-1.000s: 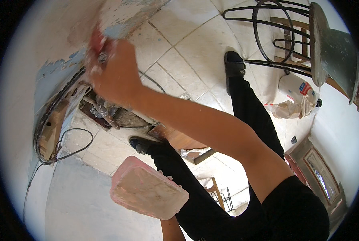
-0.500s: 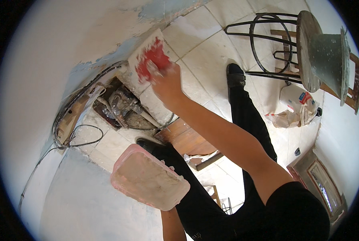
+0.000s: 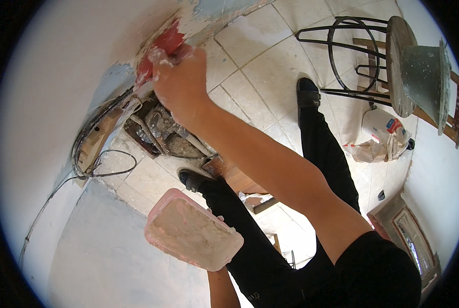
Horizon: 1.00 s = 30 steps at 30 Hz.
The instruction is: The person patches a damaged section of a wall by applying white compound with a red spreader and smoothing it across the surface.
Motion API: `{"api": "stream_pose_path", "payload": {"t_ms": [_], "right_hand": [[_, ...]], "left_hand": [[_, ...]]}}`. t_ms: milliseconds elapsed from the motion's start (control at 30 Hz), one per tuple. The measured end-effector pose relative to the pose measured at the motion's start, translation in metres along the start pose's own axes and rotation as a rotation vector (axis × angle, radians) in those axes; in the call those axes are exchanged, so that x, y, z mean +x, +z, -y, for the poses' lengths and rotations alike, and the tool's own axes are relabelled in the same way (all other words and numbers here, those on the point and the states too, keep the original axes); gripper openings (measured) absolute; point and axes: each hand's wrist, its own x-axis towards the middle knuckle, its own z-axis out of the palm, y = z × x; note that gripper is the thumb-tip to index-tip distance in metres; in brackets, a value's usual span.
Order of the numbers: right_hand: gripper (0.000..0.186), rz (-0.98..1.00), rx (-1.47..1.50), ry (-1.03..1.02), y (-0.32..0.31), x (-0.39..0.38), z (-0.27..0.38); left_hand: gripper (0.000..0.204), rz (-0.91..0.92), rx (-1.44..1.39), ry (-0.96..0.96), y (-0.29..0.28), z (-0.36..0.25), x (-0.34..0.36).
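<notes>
My right hand is closed round a red plastering float smeared with white plaster. The float lies against the lower part of the wall, where the white coat meets patches of bare blue paint. White paste coats the fingers of this hand. My left hand supports a pink plastic tub from beneath; only some whitened fingertips show at its rim, and the palm is hidden. Greyish-white plaster fills the tub, which is tilted above my left leg.
Below the float, a floor pit holds pipes, with black cables looped beside it. A wooden board lies between my feet. On the right stand a round stool bearing a grey bucket and a white container in plastic wrapping.
My right hand has moved up and left, bringing the float from over the floor tiles onto the wall. The tub in my left hand has barely shifted.
</notes>
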Motion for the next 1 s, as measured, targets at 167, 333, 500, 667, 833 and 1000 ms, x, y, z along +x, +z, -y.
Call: {"api": "stream_pose_path", "payload": {"t_ms": [167,333,500,667,833,1000], "right_hand": [[0.014,0.151,-0.025,0.007,0.011,-0.032,0.017],[0.015,0.441,-0.376,-0.021,-0.016,-0.066,0.044],[0.021,0.327,-0.369,0.224,-0.075,-0.089,0.087],[0.034,0.442,-0.69,-0.039,-0.14,-0.089,0.143],[0.035,0.731,-1.067,-0.232,-0.143,-0.079,0.199],[0.037,0.952,-1.383,-0.159,-0.11,-0.061,0.219]], "left_hand": [[0.082,0.005,-0.065,-0.02,0.011,-0.002,-0.004],[0.08,0.142,-0.053,-0.033,0.039,0.003,0.004],[0.075,0.181,-0.128,-0.068,0.057,0.004,0.021],[0.073,0.073,0.173,0.102,0.059,0.004,0.052],[0.073,0.069,0.315,0.194,0.067,0.017,0.101],[0.073,0.089,0.348,0.207,0.069,0.031,0.139]]}}
